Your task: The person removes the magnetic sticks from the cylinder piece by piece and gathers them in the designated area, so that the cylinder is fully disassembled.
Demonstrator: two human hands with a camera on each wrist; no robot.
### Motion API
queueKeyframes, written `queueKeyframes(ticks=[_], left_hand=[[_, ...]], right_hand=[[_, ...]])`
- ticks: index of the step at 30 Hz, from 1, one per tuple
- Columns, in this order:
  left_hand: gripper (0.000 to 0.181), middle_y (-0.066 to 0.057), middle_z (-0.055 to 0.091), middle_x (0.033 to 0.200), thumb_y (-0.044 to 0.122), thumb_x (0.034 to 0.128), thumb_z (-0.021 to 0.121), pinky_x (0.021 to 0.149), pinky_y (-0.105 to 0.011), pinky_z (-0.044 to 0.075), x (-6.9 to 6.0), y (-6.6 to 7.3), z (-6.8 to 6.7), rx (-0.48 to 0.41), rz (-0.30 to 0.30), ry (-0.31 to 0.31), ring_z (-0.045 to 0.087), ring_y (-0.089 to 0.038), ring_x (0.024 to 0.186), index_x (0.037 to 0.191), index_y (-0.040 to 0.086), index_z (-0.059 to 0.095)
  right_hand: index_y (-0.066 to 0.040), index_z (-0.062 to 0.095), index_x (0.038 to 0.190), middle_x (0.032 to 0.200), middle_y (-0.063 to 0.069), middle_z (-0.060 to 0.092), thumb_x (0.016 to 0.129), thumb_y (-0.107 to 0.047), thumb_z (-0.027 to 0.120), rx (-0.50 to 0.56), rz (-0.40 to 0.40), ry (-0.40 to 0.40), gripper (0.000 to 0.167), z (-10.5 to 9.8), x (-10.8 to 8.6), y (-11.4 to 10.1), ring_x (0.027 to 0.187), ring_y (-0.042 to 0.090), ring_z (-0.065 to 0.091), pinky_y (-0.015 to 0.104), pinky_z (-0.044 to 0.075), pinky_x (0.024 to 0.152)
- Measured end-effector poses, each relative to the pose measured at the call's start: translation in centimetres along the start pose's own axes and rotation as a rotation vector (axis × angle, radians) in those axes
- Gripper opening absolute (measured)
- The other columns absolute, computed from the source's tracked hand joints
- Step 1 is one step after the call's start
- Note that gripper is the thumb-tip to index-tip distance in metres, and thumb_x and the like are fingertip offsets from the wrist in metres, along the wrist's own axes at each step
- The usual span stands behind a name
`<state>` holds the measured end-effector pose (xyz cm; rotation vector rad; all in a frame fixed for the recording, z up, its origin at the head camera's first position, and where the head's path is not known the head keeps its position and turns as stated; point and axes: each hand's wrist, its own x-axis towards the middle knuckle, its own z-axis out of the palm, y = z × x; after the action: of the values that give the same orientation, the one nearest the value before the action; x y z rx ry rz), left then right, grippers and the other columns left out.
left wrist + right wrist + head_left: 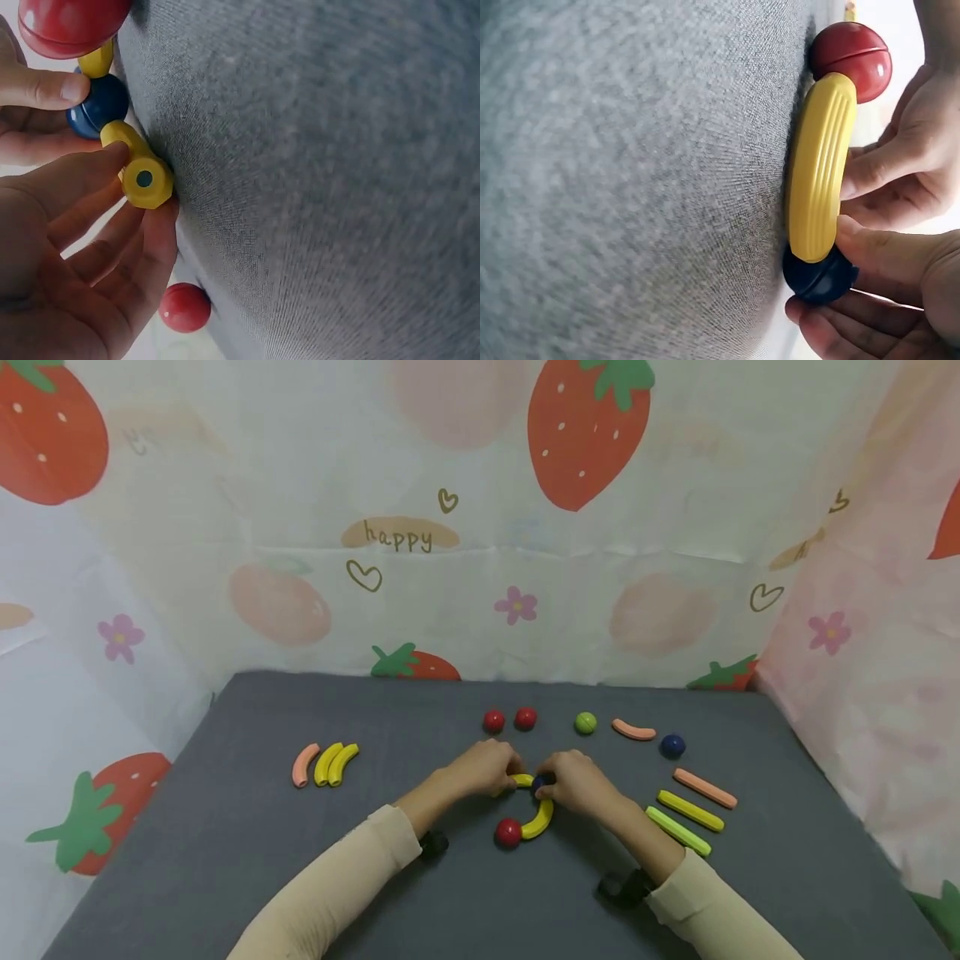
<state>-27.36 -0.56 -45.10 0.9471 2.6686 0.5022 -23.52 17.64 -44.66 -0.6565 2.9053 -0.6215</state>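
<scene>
Between thumb and fingers my left hand [486,767] pinches a short yellow curved rod [148,182], whose free end shows a dark round spot in the left wrist view. The rod's other end meets a blue ball [105,105]. My right hand [577,781] grips that ball with thumb and fingers. A second yellow curved rod [821,172] runs from the blue ball to a red ball [507,833] on the near side. Together they form a chain lying on the grey cloth. In the head view, fingers partly cover the blue ball.
Beyond the hands lie two red balls [493,721], a green ball [586,722], a pink curved rod [633,730] and another blue ball [672,746]. Pink, yellow and green straight rods [690,811] lie at right. Several curved rods [324,765] sit at left on the grey table [225,860].
</scene>
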Motion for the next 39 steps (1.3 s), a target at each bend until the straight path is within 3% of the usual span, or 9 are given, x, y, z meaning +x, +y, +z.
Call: queueKeyframes(ticks=[4, 14, 17, 21, 24, 29, 33, 36, 39], left_hand=[[0.011, -0.001, 0.075, 0.091, 0.016, 0.0886, 0.072, 0.057, -0.02, 0.047, -0.3, 0.0, 0.3, -0.028, -0.034, -0.008, 0.058, -0.007, 0.062, 0.098, 0.013, 0.078], [0.011, -0.001, 0.075, 0.09, 0.018, 0.0854, 0.076, 0.06, -0.023, 0.05, -0.3, 0.7, 0.1, -0.029, -0.121, -0.006, 0.061, -0.009, 0.065, 0.094, 0.012, 0.078], [0.01, -0.001, 0.074, 0.086, 0.018, 0.0847, 0.076, 0.059, -0.023, 0.049, -0.4, 0.8, 0.1, -0.033, -0.133, 0.011, 0.059, -0.009, 0.062, 0.092, 0.011, 0.078], [0.011, 0.0, 0.066, 0.067, 0.016, 0.0854, 0.074, 0.051, -0.022, 0.042, -0.4, 0.4, 0.2, -0.031, -0.183, 0.069, 0.051, -0.009, 0.052, 0.077, 0.008, 0.075], [0.017, 0.001, 0.06, 0.059, 0.015, 0.0862, 0.072, 0.048, -0.023, 0.039, -0.6, -0.3, -0.1, -0.035, -0.235, 0.105, 0.048, -0.01, 0.048, 0.07, 0.009, 0.072], [0.015, -0.003, 0.066, 0.064, 0.012, 0.086, 0.071, 0.055, -0.026, 0.043, -1.6, -2.0, -1.3, -0.07, -0.275, 0.125, 0.05, -0.011, 0.052, 0.072, 0.007, 0.074], [0.008, -0.007, 0.072, 0.082, 0.013, 0.0858, 0.072, 0.067, -0.033, 0.051, -2.7, -3.8, -2.3, -0.085, -0.341, 0.137, 0.06, -0.015, 0.065, 0.085, 0.006, 0.076], [0.018, -0.008, 0.073, 0.101, 0.015, 0.0867, 0.072, 0.076, -0.037, 0.054, -3.6, -5.2, -2.7, -0.127, -0.388, 0.139, 0.066, -0.02, 0.082, 0.102, 0.006, 0.075], [0.025, -0.011, 0.072, 0.109, 0.016, 0.088, 0.071, 0.078, -0.038, 0.054, -4.6, -6.7, -3.1, -0.169, -0.421, 0.135, 0.066, -0.023, 0.089, 0.11, 0.005, 0.073]], right_hand=[[-0.004, 0.076, 0.1, 0.092, 0.006, 0.071, 0.082, -0.013, 0.078, -0.015, 0.004, -0.005, 0.021, 0.4, 0.0, -0.2, 0.075, 0.012, 0.059, 0.027, 0.049, 0.065], [-0.003, 0.075, 0.101, 0.095, 0.009, 0.071, 0.082, -0.014, 0.078, -0.033, 0.0, 0.001, 0.021, 0.2, 0.1, -0.4, 0.08, 0.017, 0.063, 0.032, 0.052, 0.069], [-0.003, 0.076, 0.101, 0.095, 0.009, 0.072, 0.082, -0.014, 0.078, -0.027, -0.004, 0.018, 0.022, 0.4, 0.0, -0.3, 0.08, 0.018, 0.064, 0.034, 0.053, 0.071], [-0.002, 0.075, 0.102, 0.098, 0.012, 0.072, 0.082, -0.013, 0.078, -0.022, -0.008, 0.037, 0.023, 0.3, -0.2, -0.3, 0.086, 0.023, 0.067, 0.039, 0.055, 0.075], [-0.001, 0.075, 0.103, 0.101, 0.013, 0.072, 0.082, -0.013, 0.077, -0.018, -0.009, 0.037, 0.024, 0.2, -0.3, -0.2, 0.092, 0.027, 0.068, 0.042, 0.055, 0.079], [-0.001, 0.075, 0.104, 0.104, 0.014, 0.072, 0.083, -0.013, 0.076, -0.017, 0.005, 0.031, 0.024, 0.0, -0.3, 0.0, 0.096, 0.029, 0.067, 0.044, 0.054, 0.083], [-0.001, 0.075, 0.104, 0.102, 0.013, 0.072, 0.083, -0.013, 0.076, -0.021, 0.012, 0.032, 0.024, 0.0, -0.3, 0.0, 0.095, 0.028, 0.066, 0.044, 0.054, 0.082], [-0.002, 0.075, 0.104, 0.101, 0.012, 0.071, 0.083, -0.014, 0.077, -0.027, 0.013, 0.03, 0.024, 0.2, -0.2, 0.0, 0.092, 0.026, 0.066, 0.044, 0.053, 0.081], [-0.002, 0.075, 0.103, 0.1, 0.012, 0.071, 0.083, -0.014, 0.077, -0.022, 0.02, 0.031, 0.023, 0.4, -0.3, -0.1, 0.09, 0.026, 0.065, 0.044, 0.053, 0.08]])
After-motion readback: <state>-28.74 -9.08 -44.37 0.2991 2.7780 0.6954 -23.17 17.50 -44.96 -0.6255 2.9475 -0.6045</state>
